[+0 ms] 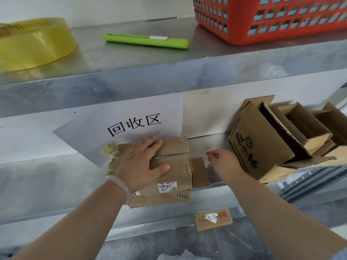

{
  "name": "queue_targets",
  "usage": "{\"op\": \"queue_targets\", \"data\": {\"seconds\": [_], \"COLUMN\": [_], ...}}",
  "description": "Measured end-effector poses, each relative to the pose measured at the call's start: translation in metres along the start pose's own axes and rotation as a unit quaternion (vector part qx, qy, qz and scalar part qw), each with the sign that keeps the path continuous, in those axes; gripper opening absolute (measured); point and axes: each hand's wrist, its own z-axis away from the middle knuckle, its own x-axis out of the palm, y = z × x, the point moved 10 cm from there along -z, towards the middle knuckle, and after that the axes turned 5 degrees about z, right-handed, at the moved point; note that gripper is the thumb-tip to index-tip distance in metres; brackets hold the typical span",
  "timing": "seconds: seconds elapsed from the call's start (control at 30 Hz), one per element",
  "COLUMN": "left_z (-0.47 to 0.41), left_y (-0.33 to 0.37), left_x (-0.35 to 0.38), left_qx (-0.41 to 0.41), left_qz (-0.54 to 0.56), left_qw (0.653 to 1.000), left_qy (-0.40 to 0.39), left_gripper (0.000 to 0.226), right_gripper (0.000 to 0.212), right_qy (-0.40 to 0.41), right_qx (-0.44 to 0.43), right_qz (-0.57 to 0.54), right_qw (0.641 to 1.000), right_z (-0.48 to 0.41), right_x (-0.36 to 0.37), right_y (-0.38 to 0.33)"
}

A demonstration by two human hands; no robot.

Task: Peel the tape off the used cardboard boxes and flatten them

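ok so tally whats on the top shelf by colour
yellow: 1, the tape roll
green: 1, the box cutter
orange-red: 1, the basket
total: 3

The yellow tape roll (pixel 33 44) is blurred; whether the right hand (pixel 225 160) pinches anything cannot be told.

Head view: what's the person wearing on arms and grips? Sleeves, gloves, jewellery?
Left grip: pale, translucent whitish round bangle on its wrist. Right grip: nothing worn. No gloves, rings or watch seen. Arms uncovered; a pale sliver at the bottom-right edge may be a sleeve.
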Motion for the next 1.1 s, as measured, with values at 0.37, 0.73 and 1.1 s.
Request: {"op": "queue_targets", "data": {"seconds": [0.37, 0.73, 1.1], "left_z": [0.000, 0.000, 0.000], "left_y": [0.000, 0.000, -0.001], "left_x": [0.000, 0.001, 0.005], "left_qx": [0.005, -0.002, -0.007], "left_qz": [0.000, -0.017, -0.026], "left_qw": [1.000, 1.000, 0.999], "left_qy": [0.006, -0.013, -0.033], "left_gripper": [0.097, 0.101, 0.087], "right_gripper": [0.009, 0.008, 0.009], "right_qy": [0.032, 0.089, 0.122], "right_qx": [0.002, 0.015, -0.038], "right_qz": [-0.141, -0.216, -0.158], "right_qw": [0.990, 0.972, 0.979], "right_z": [0.005, 0.003, 0.005], "right_x": [-0.012, -0.035, -0.037], "right_y": [-0.005, -0.001, -0.032]}}
